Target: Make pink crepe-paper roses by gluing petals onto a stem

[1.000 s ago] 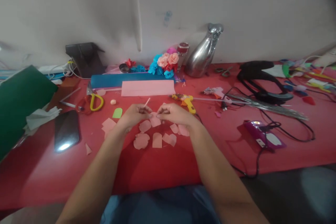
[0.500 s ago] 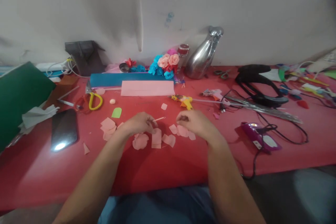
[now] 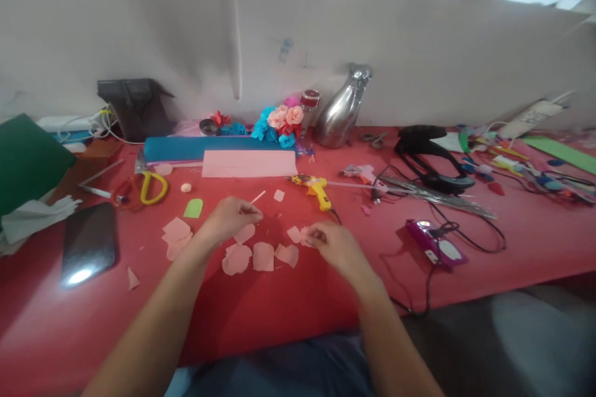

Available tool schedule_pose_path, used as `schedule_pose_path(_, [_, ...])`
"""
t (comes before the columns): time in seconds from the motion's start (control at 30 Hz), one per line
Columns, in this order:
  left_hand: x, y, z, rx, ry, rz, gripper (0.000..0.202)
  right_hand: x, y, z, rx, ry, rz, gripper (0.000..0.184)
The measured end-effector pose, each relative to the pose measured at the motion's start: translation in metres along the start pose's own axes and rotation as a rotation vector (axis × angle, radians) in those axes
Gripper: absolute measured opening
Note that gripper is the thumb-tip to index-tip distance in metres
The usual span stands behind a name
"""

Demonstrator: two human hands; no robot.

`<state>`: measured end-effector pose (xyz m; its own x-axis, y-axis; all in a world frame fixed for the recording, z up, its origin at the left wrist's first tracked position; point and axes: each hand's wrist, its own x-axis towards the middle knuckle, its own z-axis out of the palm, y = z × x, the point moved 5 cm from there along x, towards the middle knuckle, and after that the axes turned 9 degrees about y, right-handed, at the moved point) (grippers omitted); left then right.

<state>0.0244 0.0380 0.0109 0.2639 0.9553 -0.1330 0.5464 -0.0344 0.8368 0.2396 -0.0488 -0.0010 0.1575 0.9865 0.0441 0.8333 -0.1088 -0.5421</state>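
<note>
In the head view, along the back of the red table: a flat teal-blue roll, a long pale-pink paper strip before it, a bunch of pink, blue and red paper flowers and a shiny silver metal jug. Off to the left, yellow-and-red-handled scissors and a black smartphone. Beyond the right hand, on the way to the strip, a yellow glue gun; farther right, a magenta box with a black cable.

Around the left hand, a lime-green arch-shaped piece, a small pink paper square and a stack of pink paper petals close against the forearm. Pinched in left fingertips, above the table: a thin pale-pink stick, long axis diagonal, free tip pointing away and rightward. Right thumb and forefinger drawn together at a crumpled pink petal; cannot tell whether gripping it. Nearer the table's front, an arch-shaped pink petal, long axis running near to far, rounded end away.
</note>
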Motion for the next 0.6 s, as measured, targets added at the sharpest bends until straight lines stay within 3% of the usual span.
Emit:
schedule_pose_path(0.23, [0.003, -0.002, -0.001, -0.069, 0.035, -0.001, 0.018, 0.022, -0.018, 0.009, -0.042, 0.047, -0.103, 0.01])
schedule_pose_path(0.4, [0.004, -0.003, 0.003, -0.076, 0.009, 0.001, 0.021, 0.045, -0.034, 0.01, -0.107, -0.005, -0.211, 0.01])
schedule_pose_path(0.6, [0.006, -0.005, 0.008, -0.063, -0.008, 0.01, 0.022, 0.05, -0.017, 0.005, -0.097, -0.01, -0.164, 0.008])
